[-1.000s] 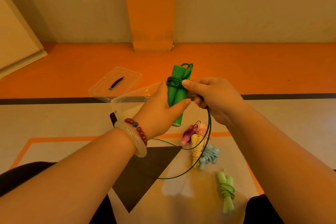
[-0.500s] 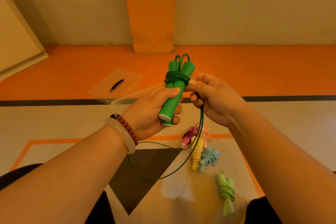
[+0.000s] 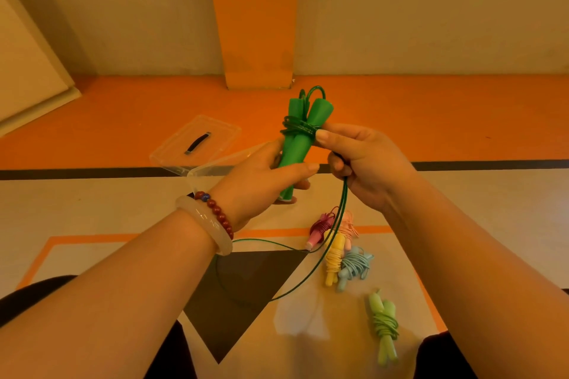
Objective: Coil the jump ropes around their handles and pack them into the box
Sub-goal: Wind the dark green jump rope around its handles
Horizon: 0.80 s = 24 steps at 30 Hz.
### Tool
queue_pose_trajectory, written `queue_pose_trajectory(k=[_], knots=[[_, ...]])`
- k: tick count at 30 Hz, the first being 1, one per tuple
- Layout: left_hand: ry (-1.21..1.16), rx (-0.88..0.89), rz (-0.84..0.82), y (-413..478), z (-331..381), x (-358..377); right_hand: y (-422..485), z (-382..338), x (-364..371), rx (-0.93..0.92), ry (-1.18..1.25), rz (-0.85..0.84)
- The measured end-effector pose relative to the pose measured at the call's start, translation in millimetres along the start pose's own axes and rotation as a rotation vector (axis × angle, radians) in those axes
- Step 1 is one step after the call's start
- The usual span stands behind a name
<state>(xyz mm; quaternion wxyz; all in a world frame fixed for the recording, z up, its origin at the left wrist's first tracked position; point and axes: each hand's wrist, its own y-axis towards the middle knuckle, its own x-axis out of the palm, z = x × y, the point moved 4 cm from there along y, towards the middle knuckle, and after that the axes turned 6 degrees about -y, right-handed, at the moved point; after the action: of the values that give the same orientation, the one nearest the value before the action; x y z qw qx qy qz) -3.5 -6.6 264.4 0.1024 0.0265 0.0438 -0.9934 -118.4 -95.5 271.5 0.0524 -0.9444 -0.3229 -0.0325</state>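
My left hand [image 3: 261, 175] grips the lower part of the two green handles [image 3: 300, 135], held upright side by side. A few turns of green rope [image 3: 297, 128] wrap them near the top. My right hand [image 3: 366, 163] pinches the wrapped rope with its thumb and holds the loose green rope, which hangs down in a long loop [image 3: 311, 268] to the floor. The clear plastic box [image 3: 200, 174] stands on the floor behind my left hand, mostly hidden by it.
The box's clear lid [image 3: 197, 141] with a black handle lies on the orange floor further back. Coiled ropes lie on the floor to the right: dark pink [image 3: 320, 229], light pink [image 3: 349, 226], yellow [image 3: 334, 258], light blue [image 3: 354, 266], light green [image 3: 383, 324].
The green handles have tilted and swung as my hands turned them. The hanging loop has become slightly shorter. My right thumb now presses on the wound rope.
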Motion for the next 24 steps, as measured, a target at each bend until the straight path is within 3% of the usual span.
queue_pose_trajectory(k=[5,12,18,24], knots=[[-0.015,0.066,0.042,-2,3,-1,-1,-3,0,-0.012,0.012,-0.048],[-0.173,-0.037,0.012,-4,1,3,-3,-5,-2,-0.052,-0.125,-0.033],[0.337,0.075,0.192,5,-4,-7,-4,-8,-13,-0.04,-0.418,0.156],[0.596,0.096,0.16,9,-4,-11,-13,-10,12,-0.162,-0.38,0.019]])
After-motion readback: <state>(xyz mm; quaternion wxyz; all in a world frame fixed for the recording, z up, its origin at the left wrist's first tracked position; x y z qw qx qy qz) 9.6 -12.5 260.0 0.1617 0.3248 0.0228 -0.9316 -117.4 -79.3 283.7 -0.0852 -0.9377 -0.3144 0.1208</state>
